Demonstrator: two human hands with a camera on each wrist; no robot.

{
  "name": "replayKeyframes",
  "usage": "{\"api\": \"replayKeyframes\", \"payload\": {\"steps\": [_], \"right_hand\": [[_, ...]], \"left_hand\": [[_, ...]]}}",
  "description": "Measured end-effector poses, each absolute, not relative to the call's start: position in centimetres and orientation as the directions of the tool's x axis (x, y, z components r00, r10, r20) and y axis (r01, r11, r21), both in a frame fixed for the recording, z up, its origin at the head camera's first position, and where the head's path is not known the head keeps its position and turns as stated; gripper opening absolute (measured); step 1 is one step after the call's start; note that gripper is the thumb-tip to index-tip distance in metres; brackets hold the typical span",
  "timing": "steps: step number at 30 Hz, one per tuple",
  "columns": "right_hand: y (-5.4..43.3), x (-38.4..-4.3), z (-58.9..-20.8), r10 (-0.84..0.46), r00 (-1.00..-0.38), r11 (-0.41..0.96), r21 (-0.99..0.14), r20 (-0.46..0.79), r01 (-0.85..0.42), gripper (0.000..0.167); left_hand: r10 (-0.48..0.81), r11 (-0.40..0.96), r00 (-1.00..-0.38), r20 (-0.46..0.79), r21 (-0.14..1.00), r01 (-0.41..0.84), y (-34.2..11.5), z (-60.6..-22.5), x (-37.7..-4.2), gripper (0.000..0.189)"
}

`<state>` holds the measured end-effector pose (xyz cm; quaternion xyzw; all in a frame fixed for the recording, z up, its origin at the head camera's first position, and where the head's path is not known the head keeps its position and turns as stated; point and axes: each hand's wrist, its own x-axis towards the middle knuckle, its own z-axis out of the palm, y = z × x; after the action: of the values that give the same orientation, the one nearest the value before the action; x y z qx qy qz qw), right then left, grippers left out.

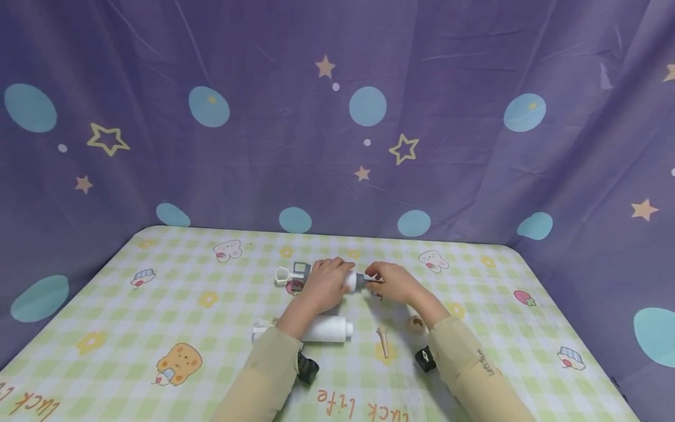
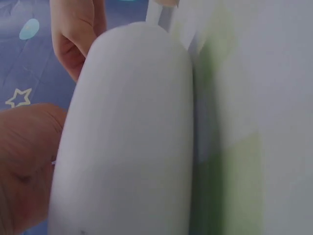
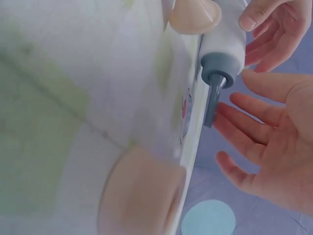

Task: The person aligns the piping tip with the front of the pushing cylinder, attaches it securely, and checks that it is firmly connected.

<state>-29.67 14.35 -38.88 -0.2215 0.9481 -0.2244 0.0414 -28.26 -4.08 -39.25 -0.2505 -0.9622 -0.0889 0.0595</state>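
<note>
My left hand (image 1: 327, 284) grips a white-and-grey tube (image 1: 350, 281), syringe-like, lying sideways near the middle of the table. It has a white ring handle (image 1: 282, 275) at its left end. In the right wrist view, the left thumb lies on the white barrel (image 3: 225, 43), and a grey collar (image 3: 222, 63) bears a narrow grey tip (image 3: 212, 105). Beside that tip is my right hand (image 3: 274, 132), its fingers loosely spread and one fingertip touching it. Under the left forearm lies a second white cylinder (image 1: 327, 329), which fills much of the left wrist view.
A beige tee-shaped piece (image 1: 384, 341) and a small round beige piece (image 1: 415, 324) lie near the right forearm. Black wrist devices (image 1: 307, 369) show beneath both sleeves. A checked cloth (image 1: 211, 328) covers the table, with a purple curtain (image 1: 295, 146) behind.
</note>
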Motion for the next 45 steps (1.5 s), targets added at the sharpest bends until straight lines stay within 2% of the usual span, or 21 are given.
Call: {"api": "replayKeyframes", "payload": {"steps": [6,13,21,31,39,45], "right_hand": [[15.6,-28.8,-38.5,-0.432,-0.902,0.823,-0.414,-0.012,-0.389,0.036],[17.1,-27.7,-38.6,-0.399,-0.915,0.829,-0.449,-0.055,-0.334,0.038],[19.1,-26.5,-38.9,-0.369,-0.928,0.839,-0.446,-0.049,-0.310,0.038],[20.2,-25.3,-39.3,-0.332,-0.933,0.874,-0.418,-0.141,-0.248,0.044],[20.4,-24.6,-39.1,-0.374,-0.914,0.858,-0.432,-0.155,-0.278,0.042],[20.2,-24.0,-38.8,-0.352,-0.913,0.868,-0.437,-0.206,-0.236,0.040]], "left_hand": [[0.517,0.818,-0.825,0.229,0.151,0.555,-3.9,-39.0,-27.3,0.042],[0.562,0.776,-0.782,0.272,0.154,0.611,-2.9,-39.1,-25.9,0.031],[0.614,0.742,-0.752,0.238,0.150,0.653,-1.4,-39.9,-24.7,0.020],[0.681,0.690,-0.717,0.150,0.199,0.696,0.1,-40.2,-24.0,0.016],[0.687,0.698,-0.720,0.099,0.186,0.692,0.7,-40.5,-23.8,0.010],[0.687,0.705,-0.723,0.079,0.170,0.689,0.8,-40.7,-23.8,0.006]]}}
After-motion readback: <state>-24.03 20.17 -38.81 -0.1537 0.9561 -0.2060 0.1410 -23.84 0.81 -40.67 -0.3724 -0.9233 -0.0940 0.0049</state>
